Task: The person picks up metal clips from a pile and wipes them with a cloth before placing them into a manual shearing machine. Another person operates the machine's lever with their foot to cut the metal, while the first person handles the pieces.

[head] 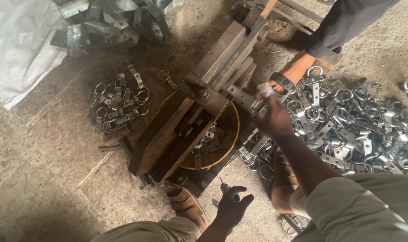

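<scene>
Of the two hands, the right hand is clamped on the press lever mid-stroke, while the left hand hovers empty and half-curled near the press, seemingly ready to clear the formed metal clip.

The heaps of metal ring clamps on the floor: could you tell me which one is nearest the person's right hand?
The big shiny heap on the right, beside the right hand; the small heap lies across the press.

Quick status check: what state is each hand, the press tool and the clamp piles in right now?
Right hand: shut on the grey metal lever handle.
Left hand: holding a small dark metal piece, grip unclear.
Dark steel press tool: lying over the yellow-rimmed round bowl.
Shiny ring-clamp heap: loose, right.
Small ring-clamp pile: loose, left.
</scene>
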